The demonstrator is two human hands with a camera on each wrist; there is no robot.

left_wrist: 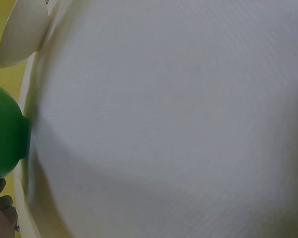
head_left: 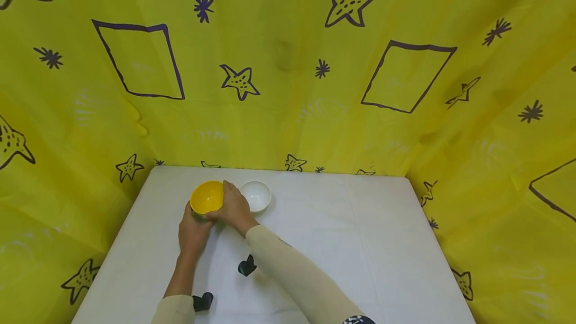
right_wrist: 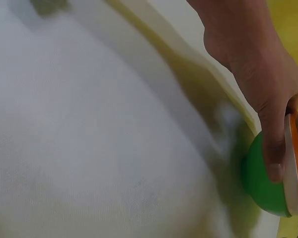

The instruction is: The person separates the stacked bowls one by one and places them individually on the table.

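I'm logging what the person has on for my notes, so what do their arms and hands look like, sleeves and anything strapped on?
Both hands are bare, left hand and right hand, with no gloves or rings visible. Each arm wears a long cream sleeve reaching to the wrist on the right, pushed further back on the left. A small black device sits at each wrist. A dark patterned patch shows near the right elbow.

A white cloth-covered table (head_left: 360,244) stands against a yellow curtain printed with stars. Near its far left edge sit two bowls just beside each other: a bowl (head_left: 207,196) with a yellow inside and green underside, resting on the cloth, and a small white bowl (head_left: 256,195) to its right.
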